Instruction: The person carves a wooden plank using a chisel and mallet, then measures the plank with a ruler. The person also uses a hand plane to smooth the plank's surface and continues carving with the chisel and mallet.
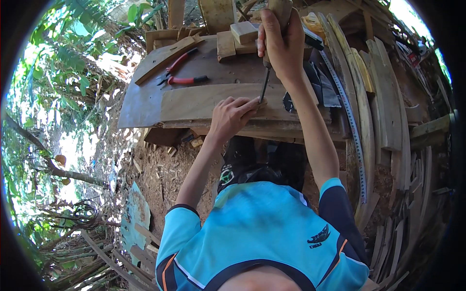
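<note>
A flat wooden board (194, 103) lies along the near edge of the worktable. My right hand (286, 51) is closed round the thick wooden handle (280, 10) of a tool, held upright above the board. Its slim dark metal shaft (265, 85) runs down to the board; whether it is a chisel or an awl cannot be made out. Low on the board, my left hand (234, 115) has its fingers bent together, the index fingertip against the lower end of the shaft. The tool's tip is hidden at those fingers.
Red-handled pliers (187, 80) lie on the worktable (141, 104) beside a wood strip (165, 60). Small wood blocks (244, 32) stand at the back. On the right are a tape measure's extended blade (357, 140) and long planks (388, 106). Wood scraps litter the ground.
</note>
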### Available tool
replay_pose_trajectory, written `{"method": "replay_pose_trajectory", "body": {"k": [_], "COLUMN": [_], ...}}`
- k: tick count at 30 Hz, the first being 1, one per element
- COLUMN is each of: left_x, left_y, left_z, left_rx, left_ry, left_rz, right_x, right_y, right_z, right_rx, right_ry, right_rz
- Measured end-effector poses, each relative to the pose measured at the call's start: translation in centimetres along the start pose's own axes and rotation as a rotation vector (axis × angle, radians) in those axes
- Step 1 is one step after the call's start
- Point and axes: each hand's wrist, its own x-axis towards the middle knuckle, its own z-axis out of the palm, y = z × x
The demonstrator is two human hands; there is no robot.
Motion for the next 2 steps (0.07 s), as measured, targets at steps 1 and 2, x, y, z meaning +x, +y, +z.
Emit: {"method": "replay_pose_trajectory", "body": {"k": [1, 2], "left_x": [0.07, 0.16], "left_y": [0.07, 0.12], "left_z": [-0.18, -0.40], "left_rx": [-0.004, -0.007], "left_ry": [-0.025, -0.050], "left_rz": [-0.009, -0.018], "right_x": [-0.10, -0.02], "right_y": [0.40, 1.32], "right_z": [-0.18, -0.46], "right_rx": [0.009, -0.009], "right_ry": [-0.017, -0.057], "right_rz": [-0.024, -0.096]}}
